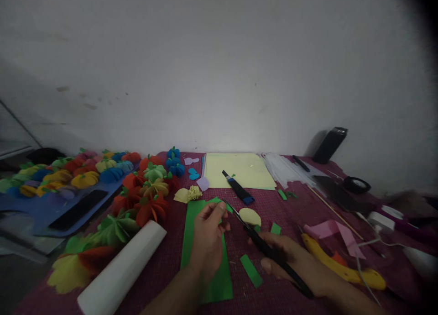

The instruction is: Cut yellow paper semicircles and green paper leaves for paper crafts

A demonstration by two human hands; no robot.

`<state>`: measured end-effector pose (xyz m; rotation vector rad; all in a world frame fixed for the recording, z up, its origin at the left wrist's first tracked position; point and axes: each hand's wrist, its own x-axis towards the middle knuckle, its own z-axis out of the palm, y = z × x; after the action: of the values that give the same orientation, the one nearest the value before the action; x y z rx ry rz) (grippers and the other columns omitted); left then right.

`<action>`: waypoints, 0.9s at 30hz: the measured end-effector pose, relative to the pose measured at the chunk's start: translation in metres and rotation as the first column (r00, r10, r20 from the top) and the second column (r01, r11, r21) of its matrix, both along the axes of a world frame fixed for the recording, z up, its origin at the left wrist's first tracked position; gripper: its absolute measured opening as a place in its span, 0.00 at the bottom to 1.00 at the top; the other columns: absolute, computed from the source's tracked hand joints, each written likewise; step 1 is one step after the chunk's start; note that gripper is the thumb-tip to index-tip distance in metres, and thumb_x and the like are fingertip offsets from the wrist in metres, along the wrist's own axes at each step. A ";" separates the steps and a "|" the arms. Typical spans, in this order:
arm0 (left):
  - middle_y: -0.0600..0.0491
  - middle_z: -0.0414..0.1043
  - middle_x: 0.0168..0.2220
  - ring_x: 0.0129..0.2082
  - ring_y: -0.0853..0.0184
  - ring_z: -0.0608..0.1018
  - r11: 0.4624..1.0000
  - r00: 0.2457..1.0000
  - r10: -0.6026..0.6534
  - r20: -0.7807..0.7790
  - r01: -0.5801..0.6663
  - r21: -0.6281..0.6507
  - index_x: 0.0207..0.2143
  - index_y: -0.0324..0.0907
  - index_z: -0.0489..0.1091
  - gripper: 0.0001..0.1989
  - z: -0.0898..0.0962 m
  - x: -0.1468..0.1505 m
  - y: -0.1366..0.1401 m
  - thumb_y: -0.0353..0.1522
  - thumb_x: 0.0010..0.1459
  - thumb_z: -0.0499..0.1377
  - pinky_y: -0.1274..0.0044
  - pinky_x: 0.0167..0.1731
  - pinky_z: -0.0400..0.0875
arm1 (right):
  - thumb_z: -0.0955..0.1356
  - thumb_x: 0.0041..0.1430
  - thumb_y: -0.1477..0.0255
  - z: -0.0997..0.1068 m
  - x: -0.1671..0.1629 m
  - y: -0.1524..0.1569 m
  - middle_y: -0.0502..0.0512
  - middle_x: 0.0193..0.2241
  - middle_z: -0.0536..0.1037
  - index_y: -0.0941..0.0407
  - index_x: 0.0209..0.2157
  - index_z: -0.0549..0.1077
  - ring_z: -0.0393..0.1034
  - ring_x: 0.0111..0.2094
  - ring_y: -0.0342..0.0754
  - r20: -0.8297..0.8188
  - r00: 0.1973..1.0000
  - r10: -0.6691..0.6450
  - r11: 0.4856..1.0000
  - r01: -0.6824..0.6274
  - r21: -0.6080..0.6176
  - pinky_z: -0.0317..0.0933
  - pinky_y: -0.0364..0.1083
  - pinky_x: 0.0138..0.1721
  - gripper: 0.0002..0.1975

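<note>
My left hand (209,230) is closed in a pinch on a small green paper piece (228,208), held just above a green paper sheet (219,293). Black-handled scissors (255,237) are in my right hand (290,255), with their blade tips right beside the green piece. How far apart the blades are is hard to make out. A cream rounded paper cutout (249,217) lies behind the scissors. On the purple cloth near my right hand rest a green paper strip (251,270) and smaller green scraps (275,228).
Colourful paper pumpkins (150,187) crowd the left side beside a white roll (123,269). A box cutter (239,187) overlaps cream paper sheets (236,164). At right are a long yellow tool (342,270), a pink ribbon (333,233), cables and a black bottle (330,145).
</note>
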<state>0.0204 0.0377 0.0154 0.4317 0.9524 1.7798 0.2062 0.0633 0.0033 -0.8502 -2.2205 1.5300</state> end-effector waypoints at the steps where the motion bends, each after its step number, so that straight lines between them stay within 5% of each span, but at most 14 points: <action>1: 0.56 0.63 0.23 0.24 0.73 0.66 1.000 1.000 -0.004 0.002 0.004 0.002 0.22 0.38 0.67 0.11 0.000 0.000 0.000 0.35 0.43 0.66 0.82 0.20 0.60 | 0.64 0.55 0.61 0.001 0.000 0.000 0.50 0.27 0.65 0.55 0.43 0.69 0.57 0.25 0.43 0.004 1.000 0.001 1.000 -0.001 -0.007 0.53 0.42 0.26 0.16; 12: 0.57 0.62 0.21 0.23 0.73 0.66 1.000 1.000 -0.001 0.019 0.002 -0.007 0.21 0.39 0.66 0.12 -0.001 0.000 0.000 0.34 0.41 0.67 0.82 0.21 0.59 | 0.65 0.55 0.62 0.005 -0.002 0.000 0.54 0.34 0.72 0.53 0.46 0.69 0.65 0.32 0.48 -0.003 1.000 -0.010 1.000 0.010 -0.007 0.61 0.45 0.31 0.18; 22: 0.57 0.63 0.22 0.23 0.74 0.67 1.000 1.000 -0.006 0.029 0.006 -0.009 0.22 0.39 0.66 0.11 -0.002 0.000 0.000 0.34 0.42 0.66 0.82 0.21 0.59 | 0.66 0.53 0.61 -0.004 -0.003 0.001 0.47 0.20 0.65 0.56 0.39 0.71 0.55 0.18 0.38 0.009 0.999 -0.048 0.992 0.049 -0.117 0.52 0.38 0.19 0.16; 27: 0.57 0.64 0.24 0.26 0.73 0.68 0.999 0.997 -0.046 0.059 0.047 -0.011 0.24 0.40 0.66 0.10 -0.003 0.000 -0.001 0.34 0.45 0.65 0.82 0.23 0.60 | 0.64 0.55 0.59 -0.012 -0.003 0.002 0.47 0.23 0.67 0.56 0.44 0.66 0.60 0.20 0.40 -0.041 0.989 -0.139 0.978 0.131 -0.164 0.56 0.40 0.22 0.19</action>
<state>0.0203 0.0364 0.0120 0.3885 0.9046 1.7342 0.2035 0.0651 -0.0085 -0.9747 -1.9801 1.6624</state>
